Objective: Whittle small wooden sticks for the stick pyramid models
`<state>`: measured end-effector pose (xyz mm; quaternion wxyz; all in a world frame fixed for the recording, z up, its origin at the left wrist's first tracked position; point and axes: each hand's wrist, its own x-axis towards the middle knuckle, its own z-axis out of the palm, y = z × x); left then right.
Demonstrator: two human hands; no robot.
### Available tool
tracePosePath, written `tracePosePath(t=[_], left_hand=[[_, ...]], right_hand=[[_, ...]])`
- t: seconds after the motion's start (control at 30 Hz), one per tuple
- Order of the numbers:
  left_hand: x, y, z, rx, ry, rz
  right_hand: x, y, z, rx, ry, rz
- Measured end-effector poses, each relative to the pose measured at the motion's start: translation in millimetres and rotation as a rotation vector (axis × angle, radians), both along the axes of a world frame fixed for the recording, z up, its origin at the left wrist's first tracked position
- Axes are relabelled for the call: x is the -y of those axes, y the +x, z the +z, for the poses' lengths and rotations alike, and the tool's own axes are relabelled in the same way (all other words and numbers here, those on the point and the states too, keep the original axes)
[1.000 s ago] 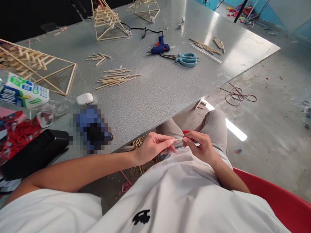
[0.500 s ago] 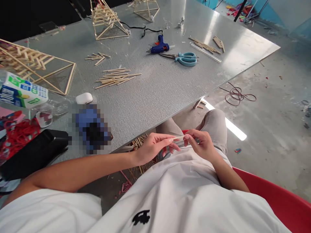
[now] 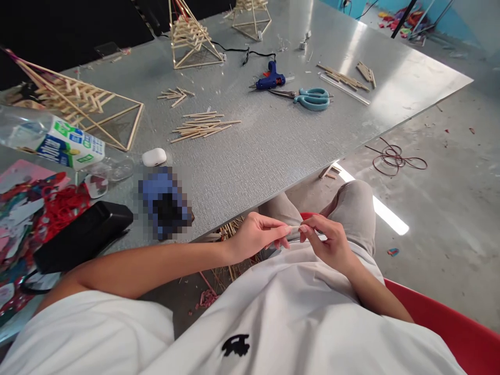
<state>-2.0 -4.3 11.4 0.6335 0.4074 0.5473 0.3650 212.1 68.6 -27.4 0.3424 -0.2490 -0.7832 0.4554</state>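
Note:
Over my lap, just off the table's front edge, a short pale wooden stick [image 3: 296, 228] is pinched between both hands. My left hand [image 3: 261, 235] grips one end between thumb and fingers. At the other end, the thumb and forefinger of my right hand [image 3: 325, 239] are closed on it. Most of the stick is covered by fingertips. On the table lie a pile of similar wooden sticks [image 3: 205, 126] and a smaller pile of sticks [image 3: 175, 95]. Farther back are a blue glue gun [image 3: 271, 78] and scissors with light blue handles [image 3: 312, 99].
Stick-built pyramid frames [image 3: 130, 125] stand at the left and back. A plastic bottle [image 3: 74, 143], a white case [image 3: 154, 157], a blurred blue item [image 3: 166, 200] and a black case [image 3: 84, 237] lie at left. More sticks [image 3: 344, 77] lie at right; a cord [image 3: 396, 159] is on the floor.
The view has shifted left, so everything sits farther right. My hands have come closer together on the stick, and less of it shows between them.

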Motion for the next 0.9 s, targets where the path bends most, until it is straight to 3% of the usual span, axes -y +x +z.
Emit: tracePosePath(t=[0.23, 0.4, 0.7, 0.9], left_hand=[[0, 1, -4.8, -0.128, 0.100, 0.047], [3, 2, -4.7, -0.248, 0.174, -0.040], [-11, -4, -10.9, 0.077, -0.251, 0.054], [-8, -2, -5.7, 0.247, -0.287, -0.106]], right_hand=[[-5, 6, 2.3, 0.088, -0.014, 0.097], [-9, 8, 2.7, 0.122, -0.073, 0.143], [-20, 9, 7.4, 0.036, -0.095, 0.145], [-19, 7, -0.7, 0.011, -0.022, 0.106]])
